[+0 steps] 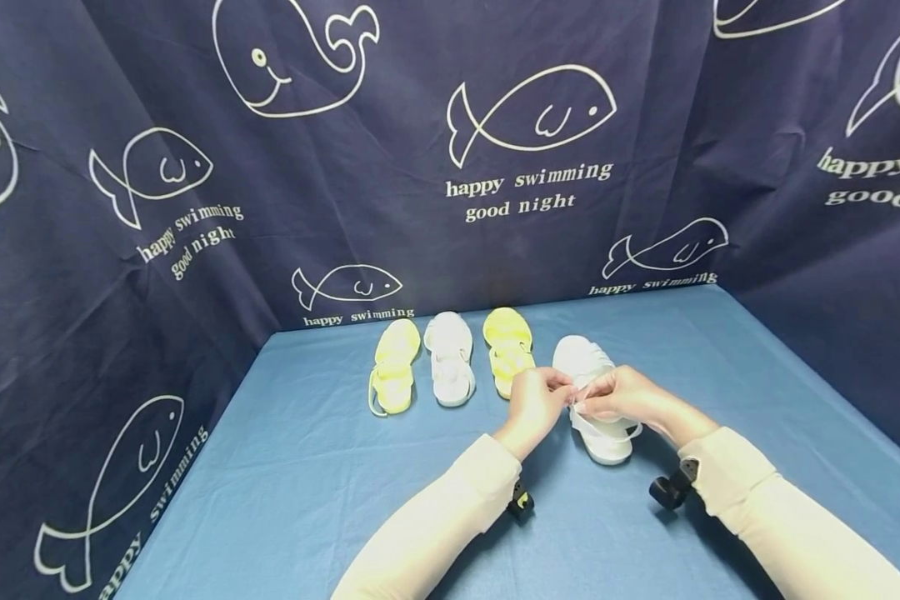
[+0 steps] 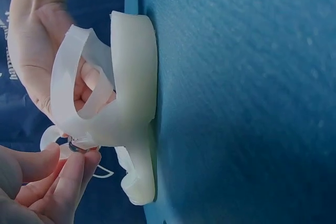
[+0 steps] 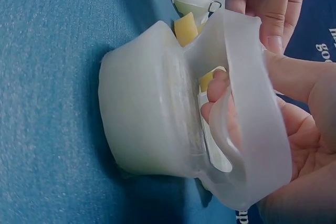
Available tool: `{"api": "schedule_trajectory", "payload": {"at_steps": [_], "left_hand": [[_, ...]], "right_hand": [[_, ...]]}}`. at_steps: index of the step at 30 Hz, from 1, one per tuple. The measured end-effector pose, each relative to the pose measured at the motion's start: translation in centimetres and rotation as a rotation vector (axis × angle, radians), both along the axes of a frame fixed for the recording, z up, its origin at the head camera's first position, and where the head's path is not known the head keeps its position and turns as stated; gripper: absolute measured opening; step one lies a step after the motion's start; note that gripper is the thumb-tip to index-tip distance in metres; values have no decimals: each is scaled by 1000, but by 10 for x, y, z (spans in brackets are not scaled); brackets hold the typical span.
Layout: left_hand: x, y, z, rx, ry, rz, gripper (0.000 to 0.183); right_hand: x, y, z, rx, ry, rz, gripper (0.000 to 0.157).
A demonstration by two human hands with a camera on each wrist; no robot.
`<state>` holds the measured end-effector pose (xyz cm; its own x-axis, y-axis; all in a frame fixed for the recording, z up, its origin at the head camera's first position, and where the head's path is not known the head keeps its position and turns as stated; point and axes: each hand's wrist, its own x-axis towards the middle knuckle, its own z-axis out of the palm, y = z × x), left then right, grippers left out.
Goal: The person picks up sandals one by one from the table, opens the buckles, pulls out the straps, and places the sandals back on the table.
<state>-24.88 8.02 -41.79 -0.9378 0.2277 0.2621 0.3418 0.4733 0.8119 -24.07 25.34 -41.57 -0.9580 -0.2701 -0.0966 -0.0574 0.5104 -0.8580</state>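
Note:
A translucent white sandal (image 1: 581, 357) stands sole-down on the blue cloth, toe pointing away from me. My left hand (image 1: 534, 402) is at its left side and pinches the strap end by a small metal buckle (image 2: 72, 144). From the right, my right hand (image 1: 630, 395) reaches over the sandal, thumb and fingers pinching the strap close to the left fingertips. The ankle strap (image 3: 257, 108) loops around behind the heel, with right-hand fingers showing through its opening in the right wrist view.
Left of the hands, a yellow sandal (image 1: 506, 329), a second white sandal (image 1: 450, 333) and another yellow sandal (image 1: 397, 342) form a row. Dark blue fabric (image 1: 495, 242) with fish prints rises behind the blue cloth (image 1: 307, 483). A black wrist camera (image 1: 671, 490) hangs below the right sleeve.

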Motion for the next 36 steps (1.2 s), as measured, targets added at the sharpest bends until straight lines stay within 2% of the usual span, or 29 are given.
{"api": "schedule_trajectory", "payload": {"at_steps": [6,12,22,26,29,32,36], "left_hand": [[2,3,2,-46,27,19,3],[2,4,6,-40,36,28,4],[-1,4,5,44,-54,4,5],[0,0,0,117,-129,2,8],[3,-1,-4,128,-168,9,9],[7,-1,-7,117,-166,26,9],[9,2,-8,113,-114,60,6]], "right_hand": [[-1,1,0,7,6,14,24],[-1,-1,1,19,22,20,24],[4,0,1,-21,-19,5,27],[4,1,1,-37,-43,0,28],[5,1,2,-38,-49,4,28],[5,2,2,-42,-48,13,27],[4,2,1,-60,-53,10,29]]}}
